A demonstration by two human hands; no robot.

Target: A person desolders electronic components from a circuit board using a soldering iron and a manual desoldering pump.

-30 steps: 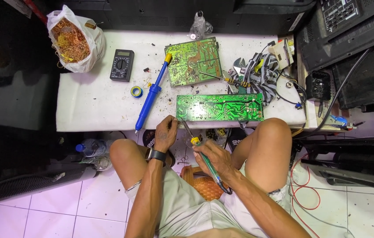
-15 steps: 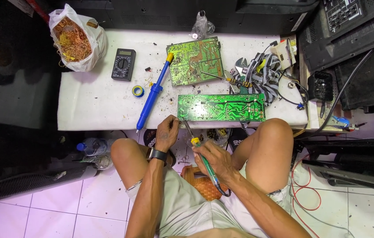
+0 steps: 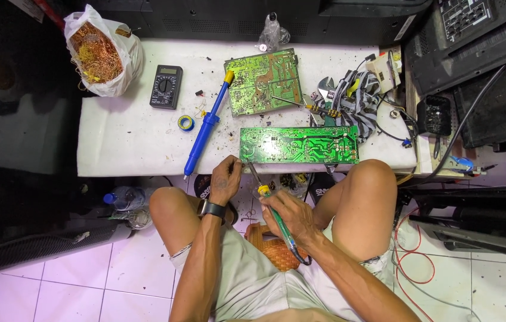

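My right hand [image 3: 285, 216] grips a green-handled soldering iron [image 3: 269, 206] whose tip reaches up to the near left corner of a long green circuit board [image 3: 299, 145] at the table's front edge. My left hand [image 3: 225, 177], with a dark watch at the wrist, rests at that same corner, fingers pinched together; what it holds is too small to tell. A second, squarer green board [image 3: 262, 81] lies further back. A blue desoldering pump with a yellow tip [image 3: 207, 126] lies left of the boards.
A low white table [image 3: 127, 143] carries a black multimeter [image 3: 165, 87], a small tape roll [image 3: 186, 123], a bag of copper wire [image 3: 102, 55], a wrench and tangled cables [image 3: 354, 98]. Black electronics casings stand at the right. An orange stool [image 3: 277, 250] sits beneath me.
The view has shifted a little. Both hands stay at the board's near left corner, with the iron tip still there.
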